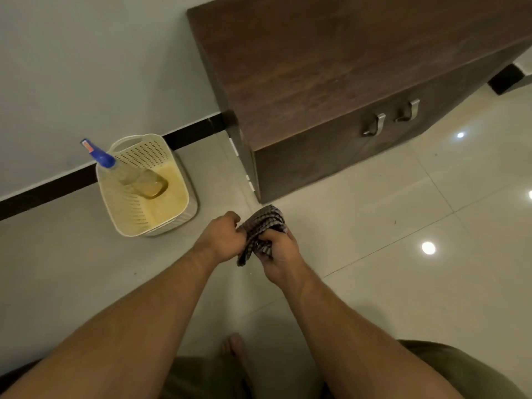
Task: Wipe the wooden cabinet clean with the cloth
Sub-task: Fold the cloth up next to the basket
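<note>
A crumpled checked cloth [263, 227] is grasped by both the left grip [221, 237] and the right grip [280, 254] above the glossy tiled floor [374, 226], near the dark wood-grain cabinet [331, 67], whose far end is cut off. A blurred spray bottle [123, 171] is held in a perforated plastic basket [126, 211].

The cabinet [331, 67] stands at the right, back against the wall [86, 67]. Left of it, on the floor [403, 283] by the wall, sits the basket [101, 185], with a spray bottle [126, 172] leaning inside. In front of the cabinet's near corner, the left hand [221, 240] and right hand [280, 254] hold the cloth [262, 226] between them.
</note>
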